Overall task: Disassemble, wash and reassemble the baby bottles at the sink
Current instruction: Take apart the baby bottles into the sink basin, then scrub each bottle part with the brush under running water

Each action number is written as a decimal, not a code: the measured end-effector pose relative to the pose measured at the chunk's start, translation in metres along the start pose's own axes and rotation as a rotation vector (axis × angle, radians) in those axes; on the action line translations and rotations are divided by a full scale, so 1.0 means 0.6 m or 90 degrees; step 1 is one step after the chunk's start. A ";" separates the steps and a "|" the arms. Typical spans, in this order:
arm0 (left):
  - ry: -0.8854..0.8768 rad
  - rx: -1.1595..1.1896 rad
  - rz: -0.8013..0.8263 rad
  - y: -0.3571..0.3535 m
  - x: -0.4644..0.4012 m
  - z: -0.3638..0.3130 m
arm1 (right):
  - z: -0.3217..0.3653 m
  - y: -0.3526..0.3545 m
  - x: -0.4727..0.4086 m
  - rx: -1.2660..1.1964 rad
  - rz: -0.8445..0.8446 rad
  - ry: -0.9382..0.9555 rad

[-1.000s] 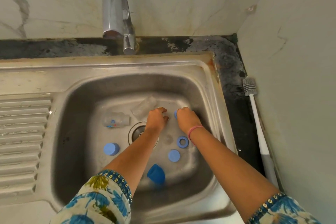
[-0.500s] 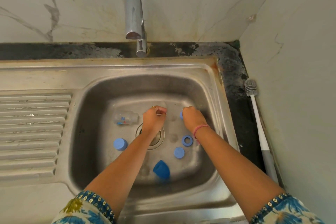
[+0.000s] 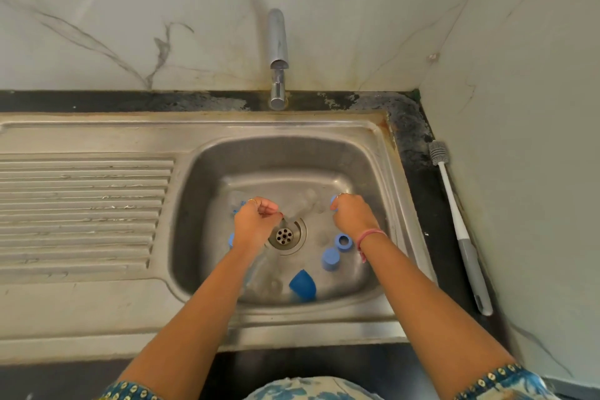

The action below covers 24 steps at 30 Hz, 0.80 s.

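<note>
Hands: two, both down in the sink (image 3: 383,159) basin.
Left hand (image 3: 256,221): at 9 o'clock of the drain (image 3: 285,235), fingers curled tight; anything pinched in them is too small to make out.
Right hand (image 3: 352,216): at 2 o'clock of the drain, fingers curled around a blue ring (image 3: 333,199) that only peeks out at the fingertips.
Loose blue parts on the basin floor: three plainly seen, a ring (image 3: 343,241) and a round cap (image 3: 330,258) touching each other at 3 to 4 o'clock, and a dome cover (image 3: 302,284) at 6 o'clock (darker blue than the rest).
Fourth blue piece (image 3: 231,239): mostly hidden behind the left wrist.
Clear bottles: perhaps two, one (image 3: 238,201) beyond the left hand, one (image 3: 303,204) at 12 o'clock, both blurred.
Bottle brush (image 3: 454,214): one, on the dark counter at the right wall.
Tap (image 3: 277,52): one, at 12 o'clock.
</note>
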State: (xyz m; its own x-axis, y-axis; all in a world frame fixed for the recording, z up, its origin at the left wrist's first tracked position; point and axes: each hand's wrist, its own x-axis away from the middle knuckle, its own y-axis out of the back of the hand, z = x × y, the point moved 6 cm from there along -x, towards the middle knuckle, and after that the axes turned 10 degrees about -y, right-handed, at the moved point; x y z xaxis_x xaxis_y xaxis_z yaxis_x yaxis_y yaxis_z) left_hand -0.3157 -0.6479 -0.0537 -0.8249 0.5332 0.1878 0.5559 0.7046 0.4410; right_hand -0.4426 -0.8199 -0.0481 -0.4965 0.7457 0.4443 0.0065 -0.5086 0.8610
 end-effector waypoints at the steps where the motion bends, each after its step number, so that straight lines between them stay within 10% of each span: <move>1: -0.005 0.002 -0.001 0.007 0.008 -0.001 | 0.002 0.001 0.010 -0.014 -0.008 -0.001; 24: -0.029 0.033 0.136 0.089 0.046 0.040 | 0.002 -0.044 0.150 -0.154 -0.075 -0.050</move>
State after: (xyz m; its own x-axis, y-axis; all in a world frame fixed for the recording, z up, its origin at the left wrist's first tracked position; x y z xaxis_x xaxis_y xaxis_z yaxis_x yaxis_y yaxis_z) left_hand -0.3064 -0.5841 -0.0459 -0.6828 0.6928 0.2320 0.7232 0.5958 0.3492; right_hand -0.4864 -0.7386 -0.0303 -0.4128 0.8319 0.3708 -0.2591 -0.4976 0.8278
